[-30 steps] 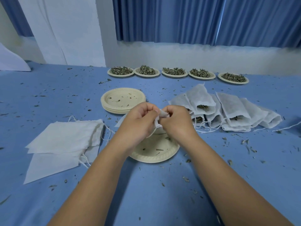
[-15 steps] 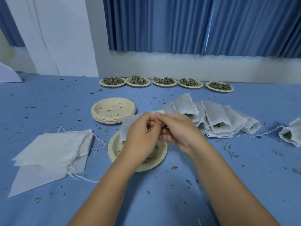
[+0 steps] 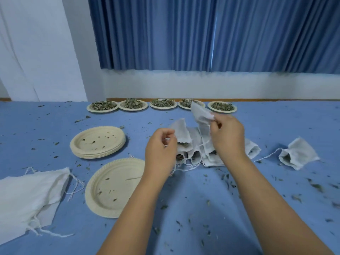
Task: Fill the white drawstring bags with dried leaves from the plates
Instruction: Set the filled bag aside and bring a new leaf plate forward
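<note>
right hand (image 3: pixel 228 138) is up over the pile (image 3: pixel 181 131) of filled bags at mid-desk, thumb and fingertips pinched on one edge of a bag (image 3: pixel 199 115), the rest of it hanging free in the air. left hand (image 3: pixel 161 150) hovers just left of the pile, fingers curled in; whether a string runs through them, cannot tell.

the danger here: it's a thin pinch on soft cloth, so a slip would drop the bag onto the pile. if its mouth isn't drawn tight, a tip the wrong way shakes leaves out onto a desk (image 3: pixel 184 208) already littered with bits. loose strings trail from the pile too, and a snag could drag a neighbour over.

the bag's long axis stands steep, leaning left, its free end pointing up and away toward the leaf plates (image 3: pixel 162 104) along the far edge. which end is the mouth is hidden in the grip.
</note>
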`<state>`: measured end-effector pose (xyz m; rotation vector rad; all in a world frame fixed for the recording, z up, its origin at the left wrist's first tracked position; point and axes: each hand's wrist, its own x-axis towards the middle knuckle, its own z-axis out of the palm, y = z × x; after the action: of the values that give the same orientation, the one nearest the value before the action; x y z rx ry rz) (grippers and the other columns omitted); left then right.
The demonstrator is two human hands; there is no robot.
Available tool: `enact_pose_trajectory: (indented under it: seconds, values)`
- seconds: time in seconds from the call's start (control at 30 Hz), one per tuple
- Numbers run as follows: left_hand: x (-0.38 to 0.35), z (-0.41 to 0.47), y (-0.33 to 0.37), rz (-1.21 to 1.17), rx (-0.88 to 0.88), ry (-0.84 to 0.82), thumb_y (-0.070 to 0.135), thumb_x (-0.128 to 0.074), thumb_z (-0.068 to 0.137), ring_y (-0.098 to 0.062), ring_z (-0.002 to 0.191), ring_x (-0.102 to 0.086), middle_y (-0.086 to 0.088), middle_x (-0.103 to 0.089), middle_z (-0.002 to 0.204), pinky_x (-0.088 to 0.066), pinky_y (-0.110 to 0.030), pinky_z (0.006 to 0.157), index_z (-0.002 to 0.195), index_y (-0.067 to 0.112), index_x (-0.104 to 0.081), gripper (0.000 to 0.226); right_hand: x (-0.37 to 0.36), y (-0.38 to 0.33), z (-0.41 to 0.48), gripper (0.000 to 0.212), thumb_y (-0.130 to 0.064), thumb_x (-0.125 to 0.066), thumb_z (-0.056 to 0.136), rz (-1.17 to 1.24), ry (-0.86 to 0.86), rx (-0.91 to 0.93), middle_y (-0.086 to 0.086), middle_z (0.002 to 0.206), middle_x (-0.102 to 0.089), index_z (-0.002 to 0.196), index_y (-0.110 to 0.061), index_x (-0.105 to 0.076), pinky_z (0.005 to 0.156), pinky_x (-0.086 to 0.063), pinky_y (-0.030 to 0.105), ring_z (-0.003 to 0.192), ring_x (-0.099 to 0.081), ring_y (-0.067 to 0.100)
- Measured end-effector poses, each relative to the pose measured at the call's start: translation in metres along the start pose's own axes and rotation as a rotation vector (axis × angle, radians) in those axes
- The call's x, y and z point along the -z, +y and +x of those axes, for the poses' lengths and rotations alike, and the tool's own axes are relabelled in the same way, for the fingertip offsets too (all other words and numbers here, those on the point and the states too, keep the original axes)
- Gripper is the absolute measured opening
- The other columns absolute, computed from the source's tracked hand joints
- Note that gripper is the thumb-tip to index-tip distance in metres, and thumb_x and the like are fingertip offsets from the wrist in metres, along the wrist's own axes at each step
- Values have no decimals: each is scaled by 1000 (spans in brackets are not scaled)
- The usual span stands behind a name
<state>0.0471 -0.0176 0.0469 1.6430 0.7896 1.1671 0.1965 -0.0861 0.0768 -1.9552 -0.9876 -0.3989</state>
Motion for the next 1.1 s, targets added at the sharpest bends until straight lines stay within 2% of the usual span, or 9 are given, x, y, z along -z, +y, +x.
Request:
enact_pose_trajectory:
  seconds: [0.07, 0.17, 0.37, 0.67, 0.8, 0.87, 0.93, 1.0, 1.1]
  values:
    - [-1, 1, -9, 22, 53, -3, 16, -53, 95, 4, 78, -57, 15, -63, 92, -42, -5, 60, 95, 30, -61, 16, -10, 10, 1, 34, -6, -49, 96, -103, -137, 0, 18, 113, -61, 123, -11, -67, 75, -33, 23, 98, -58, 31]
    - [-2, 2, -19, 56, 112, -25, 15, -53, 94, 1, 78, -57, 12, -63, 92, -42, -8, 59, 92, 31, -60, 17, -25, 14, -8, 40, -4, -48, 94, -163, -289, 77, 15, 116, -56, 128, -16, -65, 87, -42, 33, 110, -53, 31]
    - [0, 3, -24, 41, 158, -19, 16, -52, 93, 4, 60, -54, 10, -64, 91, -39, -12, 54, 95, 30, -62, 17, -29, 13, -17, 37, -12, -57, 89, -109, -185, 94, 7, 114, -54, 123, -21, -67, 81, -46, 33, 113, -46, 26]
    - [10, 1, -22, 69, 195, -17, 16, -55, 92, -3, 75, -59, 10, -64, 91, -41, -15, 59, 89, 30, -62, 16, -30, 13, -29, 47, -16, -62, 84, -81, -86, 135, 4, 130, -46, 130, -24, -62, 86, -31, 23, 118, -37, 24]
    - [26, 2, -14, 64, 184, -9, 18, -53, 95, -5, 81, -61, 8, -65, 97, -41, -10, 58, 93, 29, -63, 14, -17, 3, -35, 11, -24, -64, 90, 166, 90, 74, -6, 106, -56, 98, -23, -72, 84, -32, 19, 105, -48, 16]
    - [42, -1, -6, 44, 177, 11, 16, -54, 96, -11, 88, -64, 7, -67, 96, -42, -14, 63, 94, 26, -65, 14, -2, 2, -36, 24, -30, -59, 95, 350, 108, -92, -13, 82, -65, 75, -23, -69, 69, -41, 20, 80, -59, 8]
    - [69, -5, 7, 27, 140, 71, 14, -55, 96, -11, 85, -66, 8, -68, 91, -42, -11, 61, 93, 23, -67, 15, 20, 1, -34, 24, -25, -54, 98, 535, 90, -292, -14, 73, -67, 83, -23, -72, 59, -43, 19, 59, -55, 2]
    - [109, -10, 27, 17, 33, 171, 15, -58, 94, -2, 76, -66, 9, -71, 87, -43, -8, 60, 93, 24, -69, 15, 51, -2, -31, 23, -13, -52, 95, 643, 100, -386, -12, 78, -69, 100, -25, -71, 60, -43, 21, 59, -58, -2]
    - [168, -16, 54, 213, -78, 182, 31, -68, 89, -1, 75, -64, 14, -71, 84, -45, -21, 67, 92, 34, -71, 5, 97, -19, -27, 28, -9, -55, 89, 683, 108, -297, -12, 77, -71, 87, -30, -73, 56, -44, 22, 62, -61, -1]
